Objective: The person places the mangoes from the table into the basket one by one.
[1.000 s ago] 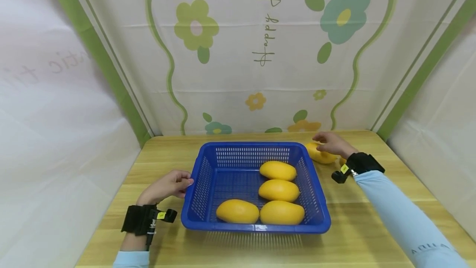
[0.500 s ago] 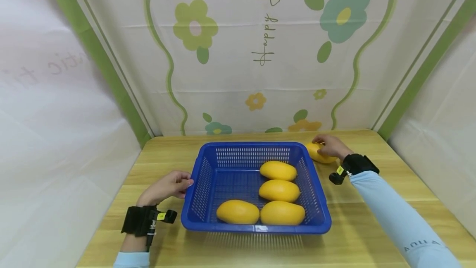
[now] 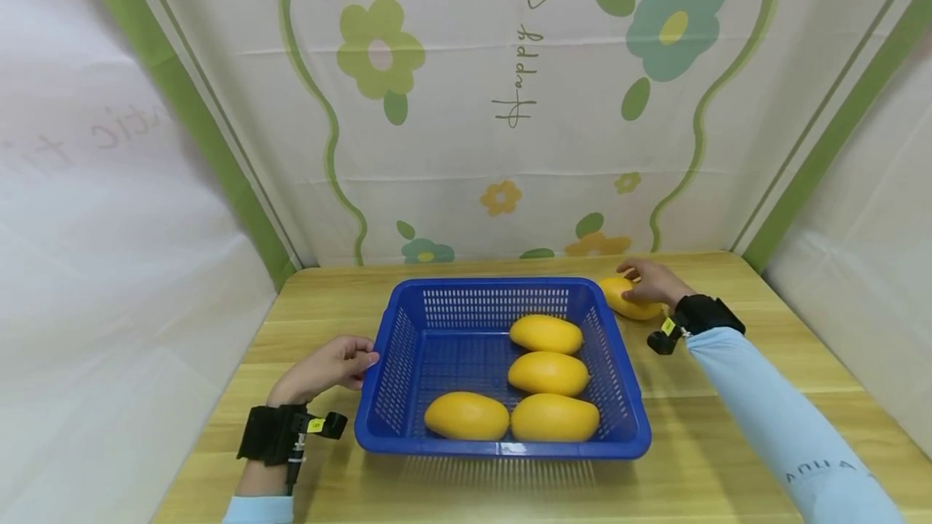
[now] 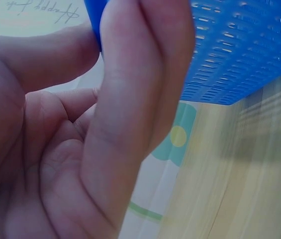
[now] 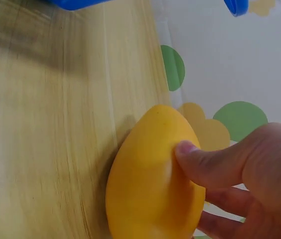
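Right hand [image 3: 650,282] is clamped on a loose mango [image 5: 152,174], thumb on its flank, lying on the table [image 3: 728,395] just beyond the blue basket's [image 3: 502,450] far right corner. Left hand [image 3: 328,364] pinches the basket's left rim. Judgement: seat fingers fully under the fruit before lifting; keep the basket steadied. Four mangoes [image 3: 548,373] lie inside.

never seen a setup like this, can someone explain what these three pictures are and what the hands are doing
A person wears three cameras: one on the head, one on each wrist. The head view shows a wooden table with a blue basket holding four mangoes. The left hand pinches the basket's left rim; the left wrist view shows those fingers up close. The right hand has its grip on a fifth mango lying on the table beside the basket; the right wrist view shows the thumb on it.
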Tool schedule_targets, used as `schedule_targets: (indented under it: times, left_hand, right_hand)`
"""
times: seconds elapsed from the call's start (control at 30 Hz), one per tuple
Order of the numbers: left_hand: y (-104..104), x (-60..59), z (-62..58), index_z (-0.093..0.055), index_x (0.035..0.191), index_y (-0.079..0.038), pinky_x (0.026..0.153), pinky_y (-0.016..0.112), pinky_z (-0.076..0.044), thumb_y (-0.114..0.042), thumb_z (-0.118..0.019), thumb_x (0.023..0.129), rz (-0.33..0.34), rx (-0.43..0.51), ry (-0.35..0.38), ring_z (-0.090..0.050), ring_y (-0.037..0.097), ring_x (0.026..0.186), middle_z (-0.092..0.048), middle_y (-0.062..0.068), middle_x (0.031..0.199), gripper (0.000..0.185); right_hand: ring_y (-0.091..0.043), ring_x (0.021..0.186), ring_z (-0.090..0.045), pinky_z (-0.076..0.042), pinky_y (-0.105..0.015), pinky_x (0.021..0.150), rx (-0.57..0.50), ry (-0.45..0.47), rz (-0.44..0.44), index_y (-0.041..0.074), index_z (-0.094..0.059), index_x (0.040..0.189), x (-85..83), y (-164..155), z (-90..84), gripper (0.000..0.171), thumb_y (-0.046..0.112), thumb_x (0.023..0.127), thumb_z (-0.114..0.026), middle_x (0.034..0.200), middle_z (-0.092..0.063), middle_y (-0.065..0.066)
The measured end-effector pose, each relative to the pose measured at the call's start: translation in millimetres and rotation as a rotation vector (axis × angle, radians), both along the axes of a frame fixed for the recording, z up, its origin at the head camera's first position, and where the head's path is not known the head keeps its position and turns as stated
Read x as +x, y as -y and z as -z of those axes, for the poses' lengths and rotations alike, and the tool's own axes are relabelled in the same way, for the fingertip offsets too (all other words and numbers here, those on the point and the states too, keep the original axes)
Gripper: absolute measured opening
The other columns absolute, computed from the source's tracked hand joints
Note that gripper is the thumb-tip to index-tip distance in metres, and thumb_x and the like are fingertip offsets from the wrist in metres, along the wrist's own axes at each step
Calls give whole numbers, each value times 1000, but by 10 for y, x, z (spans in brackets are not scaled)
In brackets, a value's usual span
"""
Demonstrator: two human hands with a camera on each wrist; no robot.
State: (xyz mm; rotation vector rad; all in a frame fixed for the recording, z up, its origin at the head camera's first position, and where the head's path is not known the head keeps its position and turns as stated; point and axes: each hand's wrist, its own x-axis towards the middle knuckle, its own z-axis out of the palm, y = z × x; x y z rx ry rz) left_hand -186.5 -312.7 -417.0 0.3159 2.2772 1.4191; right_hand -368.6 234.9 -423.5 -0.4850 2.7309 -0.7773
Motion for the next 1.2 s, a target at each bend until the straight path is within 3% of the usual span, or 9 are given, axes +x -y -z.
schedule_targets:
  times: [0.13,0.37,0.57,0.8,0.97,1.2]
  left_hand:
    - [-7,9,-12,-59,107,5,71,35,-61,-19,-50,106,2,6,1,-62,11,72,-66,3,86,26]
    - [-10,17,-25,-58,105,5,69,32,-60,-17,-48,106,10,13,-4,-61,11,70,-63,2,84,25]
    - [-3,15,-31,-58,105,4,70,34,-61,-19,-49,106,6,4,-12,-61,12,70,-63,2,84,25]
    - [-5,14,-31,-58,106,5,73,36,-61,-19,-49,106,-1,0,-3,-63,13,73,-66,4,86,25]
    - [0,15,-21,-59,107,6,73,36,-61,-18,-48,106,1,9,-2,-64,13,73,-67,4,88,25]
    - [9,10,-1,-58,107,5,72,36,-61,-21,-50,106,0,11,3,-63,12,73,-66,4,88,27]
  right_hand:
    - [-56,127,-45,-42,-63,105,35,46,22,-14,-39,141,-47,-17,-8,64,16,93,-68,138,-45,-42]
    - [-52,121,-49,-42,-63,105,89,77,31,-17,-43,137,-51,22,-47,63,23,94,-67,136,-47,-41]
    - [-48,120,-49,-40,-62,106,69,123,37,-16,-37,142,-18,59,-9,71,28,95,-67,141,-43,-39]
    - [-40,108,-54,-46,-54,97,47,128,39,-17,-39,141,19,94,72,73,31,94,-68,131,-53,-34]
    - [-42,111,-53,-46,-55,100,8,138,87,-18,-35,143,51,100,115,77,31,93,-69,135,-49,-36]
    - [-35,103,-57,-53,-42,89,-42,156,117,-17,-37,142,88,102,158,77,31,92,-71,132,-52,-34]
